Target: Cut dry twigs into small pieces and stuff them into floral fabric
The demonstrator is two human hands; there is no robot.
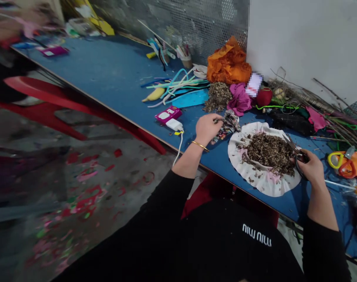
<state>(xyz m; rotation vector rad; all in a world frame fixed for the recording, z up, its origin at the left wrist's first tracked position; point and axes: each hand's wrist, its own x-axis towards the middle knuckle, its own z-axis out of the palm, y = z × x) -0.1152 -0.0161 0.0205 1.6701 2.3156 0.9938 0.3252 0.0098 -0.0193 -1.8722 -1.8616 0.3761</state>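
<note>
My left hand (209, 127), with a gold bangle at the wrist, is closed at the edge of a crumpled multicoloured patterned cloth (231, 121) on the blue table. My right hand (311, 166) grips dark-handled scissors (292, 147), whose blades point up and left over a heap of brown dried shreds (268, 150). That heap lies on a round white cloth (272, 190) with pinkish stains. Behind the patterned cloth sits a second pile of brown shreds (218, 96), beside a magenta cloth (240, 98).
The blue table (108, 70) also holds a purple box (169, 114) with a white plug and cable, blue strips, orange crumpled material (228, 62) and twigs (337, 117). Orange-handled scissors (343, 164) lie right. A red chair (49, 94) stands left. Another person's arm shows top left.
</note>
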